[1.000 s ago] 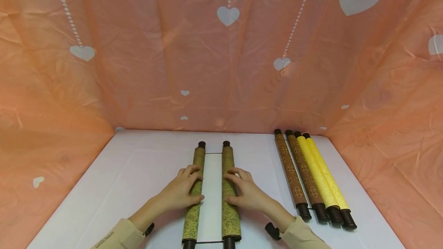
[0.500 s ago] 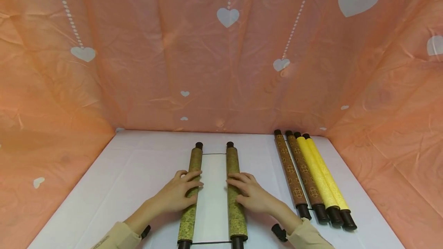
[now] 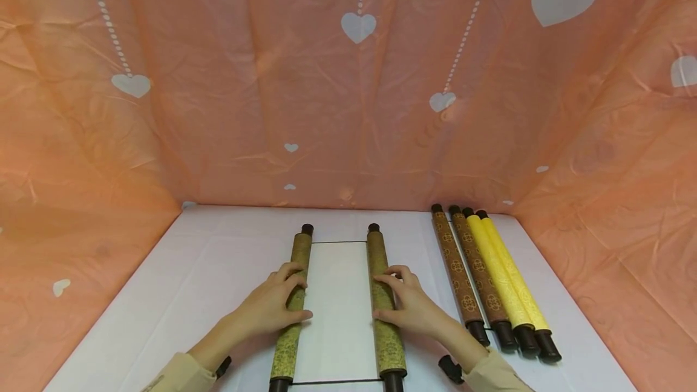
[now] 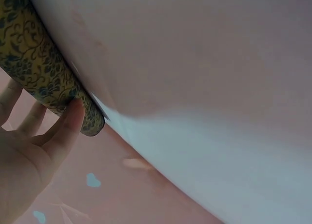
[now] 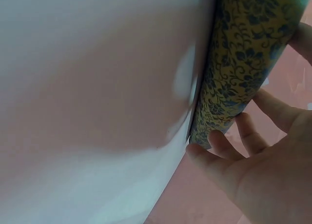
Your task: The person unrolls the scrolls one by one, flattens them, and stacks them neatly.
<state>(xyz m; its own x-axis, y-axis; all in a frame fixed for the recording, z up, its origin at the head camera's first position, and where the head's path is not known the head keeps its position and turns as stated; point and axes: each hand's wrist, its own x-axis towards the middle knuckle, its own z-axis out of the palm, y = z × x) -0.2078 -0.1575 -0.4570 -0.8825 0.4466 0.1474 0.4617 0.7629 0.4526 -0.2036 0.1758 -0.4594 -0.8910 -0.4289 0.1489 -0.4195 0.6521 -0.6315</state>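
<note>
A partly unrolled scroll lies in the middle of the table in the head view, its white sheet [image 3: 339, 313] showing between two green-gold patterned rolls with dark end knobs. My left hand [image 3: 267, 307] holds the left roll [image 3: 285, 352], fingers over its top and thumb nearer me. On the other side, my right hand [image 3: 415, 308] grips the right roll [image 3: 389, 349] in the same way. Dark floral patterning covers the roll under my left fingers [image 4: 70, 119] in the left wrist view. The right wrist view shows several right fingertips against the patterned roll [image 5: 243, 53].
At the right of the white table [image 3: 218, 247] lie a brown scroll [image 3: 457, 265] with gold medallions and a yellow scroll [image 3: 503, 271], side by side. Pink cloth [image 3: 348, 107] with white hearts hangs behind and at both sides.
The two rolls have moved apart, the left one leftward and the right one rightward, each with its hand. More of the white sheet shows between them.
</note>
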